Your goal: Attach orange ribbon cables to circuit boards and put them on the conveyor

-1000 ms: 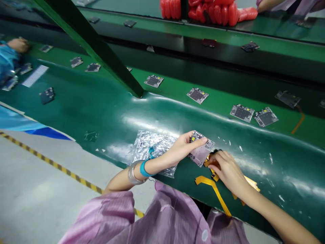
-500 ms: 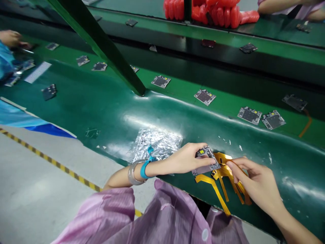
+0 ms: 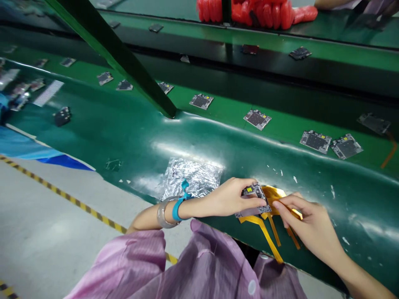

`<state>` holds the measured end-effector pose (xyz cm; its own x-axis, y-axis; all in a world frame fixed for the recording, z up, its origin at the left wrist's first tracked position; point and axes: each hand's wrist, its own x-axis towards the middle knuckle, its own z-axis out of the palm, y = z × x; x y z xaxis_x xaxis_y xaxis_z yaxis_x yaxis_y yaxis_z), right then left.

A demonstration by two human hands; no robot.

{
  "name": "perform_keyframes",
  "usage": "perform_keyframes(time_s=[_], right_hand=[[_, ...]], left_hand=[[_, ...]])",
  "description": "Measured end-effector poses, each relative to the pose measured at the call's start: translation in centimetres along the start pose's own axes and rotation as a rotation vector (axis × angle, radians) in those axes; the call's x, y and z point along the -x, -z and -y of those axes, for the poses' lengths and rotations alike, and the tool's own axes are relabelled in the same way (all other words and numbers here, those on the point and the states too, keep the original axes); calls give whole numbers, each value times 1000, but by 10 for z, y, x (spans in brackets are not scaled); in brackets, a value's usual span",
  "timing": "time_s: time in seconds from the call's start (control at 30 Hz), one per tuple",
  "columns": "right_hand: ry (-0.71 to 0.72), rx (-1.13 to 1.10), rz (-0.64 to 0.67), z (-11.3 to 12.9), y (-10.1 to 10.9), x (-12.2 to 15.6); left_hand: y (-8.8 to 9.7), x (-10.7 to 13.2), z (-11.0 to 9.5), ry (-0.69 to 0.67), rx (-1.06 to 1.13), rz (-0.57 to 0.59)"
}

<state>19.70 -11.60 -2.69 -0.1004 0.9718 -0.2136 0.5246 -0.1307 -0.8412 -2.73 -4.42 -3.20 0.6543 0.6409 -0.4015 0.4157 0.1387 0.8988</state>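
My left hand [image 3: 229,197] grips a circuit board [image 3: 258,190] with a yellow square on it, thumb across its face. At the board's right edge my right hand [image 3: 308,218] pinches an orange flat flex cable [image 3: 293,211], its end close to the board. Whether that end touches the connector I cannot tell. More orange flex cables [image 3: 268,238] lie in a loose pile on the green mat beneath both hands, partly hidden by them. A crinkled silver bag [image 3: 193,176] lies to the left, behind my left wrist.
Several circuit boards [image 3: 257,119] lie along the green belt [image 3: 226,111] beyond the mat's raised edge; one at far right has an orange cable [image 3: 389,155]. A slanted green post [image 3: 124,58] stands at left. Red wrapped bundles [image 3: 268,14] sit at the back. A co-worker's blue sleeve [image 3: 3,108] shows at far left.
The boards on the near belt have shifted right. My right hand has moved slightly left, bringing the flex cable closer to the board. My left hand keeps its hold.
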Motion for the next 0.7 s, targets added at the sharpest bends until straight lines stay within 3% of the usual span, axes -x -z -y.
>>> perform_keyframes(time_s=[0.4, 0.6, 0.7], right_hand=[[-7, 32, 106, -7, 2, -3], [-137, -228, 81, -16, 6, -8], [-162, -305, 147, -19, 5, -16]], left_hand=[[-9, -9, 3, 5, -12, -48], [-11, -20, 5, -24, 93, -44], [-11, -26, 0, -30, 51, -43]])
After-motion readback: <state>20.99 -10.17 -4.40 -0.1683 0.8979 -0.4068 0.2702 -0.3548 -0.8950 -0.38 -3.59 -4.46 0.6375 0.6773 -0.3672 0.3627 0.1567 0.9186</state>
